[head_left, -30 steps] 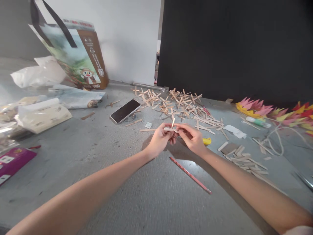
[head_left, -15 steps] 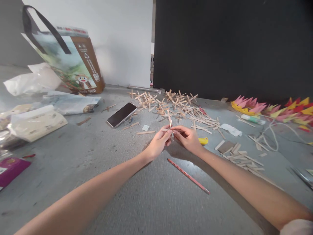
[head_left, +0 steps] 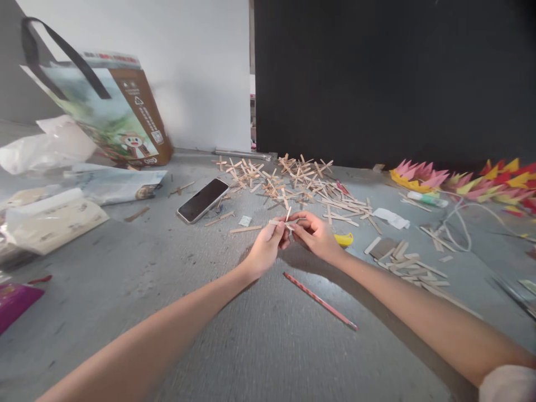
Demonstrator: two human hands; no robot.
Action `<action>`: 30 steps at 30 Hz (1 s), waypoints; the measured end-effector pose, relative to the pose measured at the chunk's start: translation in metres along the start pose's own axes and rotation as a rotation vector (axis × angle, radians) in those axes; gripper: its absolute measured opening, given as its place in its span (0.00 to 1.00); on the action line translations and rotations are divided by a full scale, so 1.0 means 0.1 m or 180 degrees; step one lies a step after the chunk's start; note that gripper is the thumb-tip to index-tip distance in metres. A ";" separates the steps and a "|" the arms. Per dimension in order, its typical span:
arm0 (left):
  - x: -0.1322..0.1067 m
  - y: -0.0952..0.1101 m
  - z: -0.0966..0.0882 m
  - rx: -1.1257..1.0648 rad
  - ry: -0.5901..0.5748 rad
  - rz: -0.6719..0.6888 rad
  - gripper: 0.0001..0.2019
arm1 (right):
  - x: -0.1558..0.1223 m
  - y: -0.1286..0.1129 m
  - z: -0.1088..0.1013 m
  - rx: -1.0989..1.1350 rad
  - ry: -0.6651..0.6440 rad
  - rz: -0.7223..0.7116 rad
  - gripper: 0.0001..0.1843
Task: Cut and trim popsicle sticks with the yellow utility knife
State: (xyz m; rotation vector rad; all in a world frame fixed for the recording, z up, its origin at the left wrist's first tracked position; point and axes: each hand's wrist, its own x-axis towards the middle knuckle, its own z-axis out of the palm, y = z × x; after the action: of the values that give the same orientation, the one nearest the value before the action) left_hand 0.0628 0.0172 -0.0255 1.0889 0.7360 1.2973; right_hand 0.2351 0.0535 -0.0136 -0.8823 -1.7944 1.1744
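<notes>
My left hand (head_left: 268, 245) and my right hand (head_left: 315, 234) meet over the grey surface (head_left: 251, 335), both pinched on a small cross of wooden sticks (head_left: 286, 221). One stick points up between the fingertips, the other lies across them. Just behind the hands spreads a heap of wooden sticks and stick crosses (head_left: 301, 181). A red pencil (head_left: 320, 300) lies on the surface below my right wrist. A small yellow object (head_left: 344, 239) sits right of my right hand.
A black phone (head_left: 203, 200) lies left of the heap. A paper bag with black handles (head_left: 104, 106) and plastic bags (head_left: 54, 145) stand at the left. More flat sticks (head_left: 412, 268), a white cord (head_left: 460, 229), a glue tube (head_left: 422, 199) and coloured paper spikes (head_left: 460, 181) are at the right.
The view has drifted, so everything sits a little further left. Both hands stay together on the stick cross, turning it slightly between the fingers.
</notes>
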 end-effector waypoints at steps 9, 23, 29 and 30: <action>-0.01 0.01 0.01 -0.0143 0.0118 0.0066 0.23 | 0.00 -0.02 0.00 0.0000 -0.0042 -0.0004 0.22; -0.02 0.04 0.02 -0.0069 -0.0018 0.0186 0.23 | -0.05 -0.01 0.00 -0.0191 -0.0183 -0.0266 0.34; -0.02 0.02 0.00 -0.0137 -0.0041 0.0185 0.23 | -0.06 0.01 0.00 -0.0242 -0.0299 -0.0394 0.36; -0.02 0.02 0.00 -0.0148 -0.0035 0.0182 0.22 | -0.07 0.01 0.00 -0.0240 -0.0303 -0.0404 0.35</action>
State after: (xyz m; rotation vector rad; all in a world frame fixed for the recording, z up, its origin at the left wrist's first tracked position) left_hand 0.0616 0.0148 -0.0244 1.0854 0.6675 1.3494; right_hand 0.2380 0.0480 -0.0157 -0.7543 -1.9530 1.0897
